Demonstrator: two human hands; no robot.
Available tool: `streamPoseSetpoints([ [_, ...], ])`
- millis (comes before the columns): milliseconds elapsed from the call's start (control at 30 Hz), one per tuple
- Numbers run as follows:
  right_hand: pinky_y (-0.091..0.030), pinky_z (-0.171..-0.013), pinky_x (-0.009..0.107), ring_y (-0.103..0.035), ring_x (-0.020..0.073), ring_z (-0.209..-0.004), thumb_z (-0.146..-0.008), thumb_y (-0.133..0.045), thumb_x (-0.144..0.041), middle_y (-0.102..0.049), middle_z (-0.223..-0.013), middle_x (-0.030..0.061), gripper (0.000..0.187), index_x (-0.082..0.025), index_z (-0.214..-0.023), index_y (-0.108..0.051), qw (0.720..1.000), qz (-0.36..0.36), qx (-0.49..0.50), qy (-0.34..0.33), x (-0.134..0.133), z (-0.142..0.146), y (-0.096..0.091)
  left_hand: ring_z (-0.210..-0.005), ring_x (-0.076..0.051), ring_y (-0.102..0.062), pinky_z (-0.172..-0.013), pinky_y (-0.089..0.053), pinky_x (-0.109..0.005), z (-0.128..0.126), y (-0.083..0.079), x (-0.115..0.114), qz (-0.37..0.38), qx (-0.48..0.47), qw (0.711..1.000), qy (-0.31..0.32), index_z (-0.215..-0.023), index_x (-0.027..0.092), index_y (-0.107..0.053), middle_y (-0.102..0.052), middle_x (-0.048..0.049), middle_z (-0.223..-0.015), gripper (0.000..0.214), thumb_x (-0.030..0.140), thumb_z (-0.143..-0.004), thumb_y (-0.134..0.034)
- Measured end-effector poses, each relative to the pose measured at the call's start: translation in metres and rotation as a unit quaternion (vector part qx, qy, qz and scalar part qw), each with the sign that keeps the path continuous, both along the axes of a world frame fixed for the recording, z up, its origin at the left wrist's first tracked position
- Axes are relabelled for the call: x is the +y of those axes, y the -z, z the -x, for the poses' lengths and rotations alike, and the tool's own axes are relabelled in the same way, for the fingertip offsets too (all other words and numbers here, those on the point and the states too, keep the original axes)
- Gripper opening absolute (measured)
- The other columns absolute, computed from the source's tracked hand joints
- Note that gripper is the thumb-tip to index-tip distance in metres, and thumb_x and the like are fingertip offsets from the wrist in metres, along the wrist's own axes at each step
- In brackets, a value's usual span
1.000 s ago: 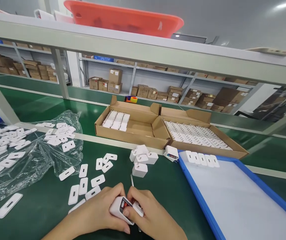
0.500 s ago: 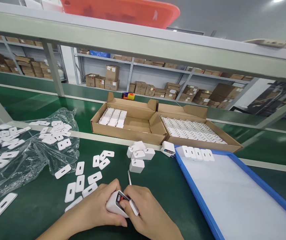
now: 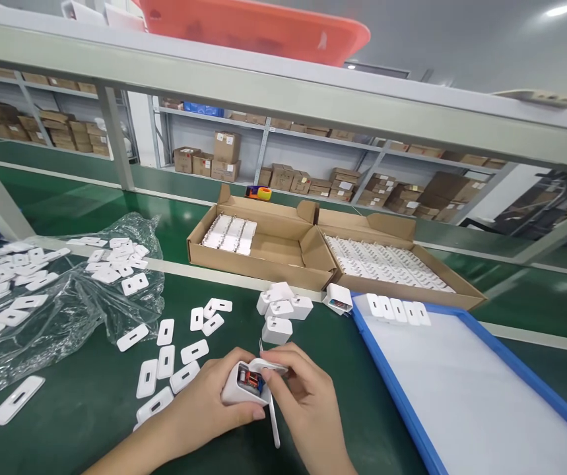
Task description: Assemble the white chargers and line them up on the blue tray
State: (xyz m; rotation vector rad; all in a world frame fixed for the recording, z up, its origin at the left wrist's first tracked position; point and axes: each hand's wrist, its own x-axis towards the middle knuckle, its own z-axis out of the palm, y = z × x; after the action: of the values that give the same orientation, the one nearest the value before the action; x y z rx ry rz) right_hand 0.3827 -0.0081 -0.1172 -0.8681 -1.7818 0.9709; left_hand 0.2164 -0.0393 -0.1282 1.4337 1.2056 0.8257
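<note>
Dozens of flat white cover plates (image 3: 0,297) lie heaped in a crumpled clear plastic bag (image 3: 65,316) at the nine o'clock side of the green counter (image 3: 80,402), and one long plate (image 3: 16,400) rests alone at about eight o'clock of the bag. More loose plates (image 3: 166,361) are scattered on the counter between the bag and the hands. Low in the middle, the left hand (image 3: 204,409) is closed around a white charger housing (image 3: 241,389), whose open end faces up and shows orange and dark parts inside. Touching that housing at its three o'clock side, the right hand (image 3: 307,402) pinches a white cover plate (image 3: 267,365) between thumb and forefinger at the rim of the open end, and also holds slim tweezers (image 3: 273,422) whose tips stick out at twelve and six o'clock of the grip. At twelve o'clock of the hands a small cluster of white housings (image 3: 283,310) stands on the counter, with another housing (image 3: 338,298) lying on its side just at three o'clock of them. Farther back, two open cardboard boxes (image 3: 263,257) sit side by side, the left one partly filled and the right one (image 3: 392,264) full of white parts. At three o'clock lies a blue-framed tray (image 3: 397,389) with a row of white pieces (image 3: 398,311) at its far edge.
</note>
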Motion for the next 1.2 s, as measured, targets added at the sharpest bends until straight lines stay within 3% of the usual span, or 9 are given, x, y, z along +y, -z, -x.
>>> streamPoseSetpoints([
  [200,-0.053,-0.057,0.023,-0.066,0.0168,-0.068,-0.084,-0.061,-0.016,-0.071,-0.079,0.0027,0.017,-0.024,-0.090,-0.075,0.997,-0.043,-0.020,0.057,-0.007,0.005,0.003,-0.078,-0.015,-0.049,-0.067,-0.035,-0.023,0.000,0.003,-0.005,-0.018,-0.037,0.998,0.046,-0.113,0.027,-0.046,-0.054,0.0036,-0.092,0.030,0.036,-0.087,-0.058],
  [433,-0.056,-0.062,0.023,-0.069,0.0172,-0.077,-0.088,-0.054,-0.010,-0.072,-0.091,0.0045,0.031,-0.026,-0.107,-0.073,0.997,-0.071,-0.013,0.003,-0.007,0.004,-0.001,-0.085,-0.018,-0.050,-0.074,-0.038,-0.027,0.000,-0.001,-0.003,-0.013,-0.051,0.998,0.027,-0.108,0.022,-0.042,-0.051,0.0003,-0.095,0.034,0.046,-0.087,-0.055],
  [600,-0.057,-0.067,0.022,-0.069,0.0172,-0.086,-0.089,-0.050,-0.007,-0.072,-0.100,0.0039,0.039,-0.030,-0.116,-0.069,0.995,-0.096,-0.012,-0.010,-0.007,0.003,-0.001,-0.078,-0.017,-0.050,-0.070,-0.037,-0.027,0.002,0.000,-0.002,-0.024,-0.061,0.998,0.016,-0.111,0.023,-0.038,-0.053,0.0013,-0.088,0.037,0.045,-0.086,-0.054],
  [967,-0.058,-0.074,0.019,-0.068,0.0139,-0.093,-0.087,-0.050,-0.001,-0.072,-0.107,-0.0032,0.050,-0.037,-0.118,-0.066,0.991,-0.137,-0.009,0.000,-0.008,0.004,-0.005,-0.078,-0.017,-0.049,-0.069,-0.036,-0.027,0.005,-0.003,-0.003,-0.001,-0.054,0.999,0.008,-0.116,0.024,-0.033,-0.052,0.0007,-0.091,0.046,0.049,-0.085,-0.055],
  [1100,-0.058,-0.075,0.021,-0.067,0.0141,-0.094,-0.089,-0.048,-0.001,-0.071,-0.109,-0.0026,0.051,-0.037,-0.123,-0.062,0.990,-0.139,-0.025,-0.021,-0.007,0.005,-0.007,-0.078,-0.018,-0.050,-0.070,-0.037,-0.028,0.006,-0.002,-0.003,-0.018,-0.045,0.999,0.008,-0.116,0.024,-0.034,-0.052,0.0008,-0.090,0.043,0.049,-0.087,-0.052],
  [1200,-0.056,-0.085,0.024,-0.064,0.0147,-0.105,-0.091,-0.044,-0.003,-0.067,-0.118,-0.0028,0.051,-0.037,-0.127,-0.058,0.990,-0.120,-0.053,-0.060,-0.005,0.003,-0.007,-0.081,-0.019,-0.051,-0.073,-0.038,-0.030,0.007,0.001,-0.003,-0.034,-0.031,0.999,0.000,-0.116,0.024,-0.033,-0.054,0.0003,-0.092,0.039,0.047,-0.088,-0.050],
])
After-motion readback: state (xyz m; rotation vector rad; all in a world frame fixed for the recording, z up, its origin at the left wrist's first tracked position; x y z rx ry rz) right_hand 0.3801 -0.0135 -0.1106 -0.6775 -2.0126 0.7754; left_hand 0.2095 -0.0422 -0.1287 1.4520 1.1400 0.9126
